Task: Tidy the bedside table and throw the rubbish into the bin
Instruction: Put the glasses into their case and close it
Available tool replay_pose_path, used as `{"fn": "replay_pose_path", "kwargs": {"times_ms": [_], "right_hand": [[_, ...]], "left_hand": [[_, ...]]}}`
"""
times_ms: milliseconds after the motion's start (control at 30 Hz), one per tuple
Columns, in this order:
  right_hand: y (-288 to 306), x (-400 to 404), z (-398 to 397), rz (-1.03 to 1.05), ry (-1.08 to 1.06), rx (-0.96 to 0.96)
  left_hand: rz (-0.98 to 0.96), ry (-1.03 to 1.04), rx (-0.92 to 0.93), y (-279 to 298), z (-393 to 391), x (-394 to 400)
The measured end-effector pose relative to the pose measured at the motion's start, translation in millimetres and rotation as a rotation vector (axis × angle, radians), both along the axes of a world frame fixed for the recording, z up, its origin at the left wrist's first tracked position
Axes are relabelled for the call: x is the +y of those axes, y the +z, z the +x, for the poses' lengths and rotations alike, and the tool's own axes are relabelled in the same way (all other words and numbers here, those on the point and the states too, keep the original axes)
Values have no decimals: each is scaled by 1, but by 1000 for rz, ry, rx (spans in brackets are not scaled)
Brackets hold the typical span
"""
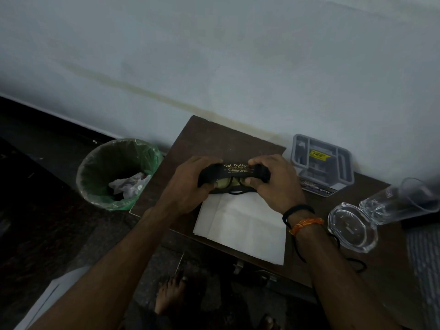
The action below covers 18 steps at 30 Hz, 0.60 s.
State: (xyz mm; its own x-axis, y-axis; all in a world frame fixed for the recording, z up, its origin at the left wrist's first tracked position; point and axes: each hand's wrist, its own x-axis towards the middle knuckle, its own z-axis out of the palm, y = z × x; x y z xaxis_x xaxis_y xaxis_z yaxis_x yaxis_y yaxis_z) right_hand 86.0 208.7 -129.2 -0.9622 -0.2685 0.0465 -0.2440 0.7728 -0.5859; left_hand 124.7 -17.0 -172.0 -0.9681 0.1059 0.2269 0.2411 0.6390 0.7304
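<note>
Both forearms reach over the dark wooden desk (238,136): left hand (190,184) and right hand (273,184) grip the black soft spectacle case (234,173) ends, likely sheathing black-framed glasses (235,186); green-lined bin (116,172) left of left hand.

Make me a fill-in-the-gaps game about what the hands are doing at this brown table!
1. Both hands, left hand and right hand, hold a black spectacle ____ with gold lettering.
2. The round bin on the floor is lined with a ____ plastic bag.
3. A white sheet of ____ lies flat on the brown wooden table.

Missing words: case; green; paper
</note>
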Motion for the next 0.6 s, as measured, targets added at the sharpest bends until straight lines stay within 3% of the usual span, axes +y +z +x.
{"fn": "replay_pose_path", "kwargs": {"times_ms": [200,367,500,600], "right_hand": [[2,3,0,-37,-1,-98],[0,8,1,24,29,-108],[-3,10,1,44,119,-153],[-12,9,1,108,156,-79]], "left_hand": [[68,-92,-45,8,4,-4],[-66,-139,10,6,3,-2],[-62,-137,52,9,4,0],[-21,-125,63,11,3,-2]]}}
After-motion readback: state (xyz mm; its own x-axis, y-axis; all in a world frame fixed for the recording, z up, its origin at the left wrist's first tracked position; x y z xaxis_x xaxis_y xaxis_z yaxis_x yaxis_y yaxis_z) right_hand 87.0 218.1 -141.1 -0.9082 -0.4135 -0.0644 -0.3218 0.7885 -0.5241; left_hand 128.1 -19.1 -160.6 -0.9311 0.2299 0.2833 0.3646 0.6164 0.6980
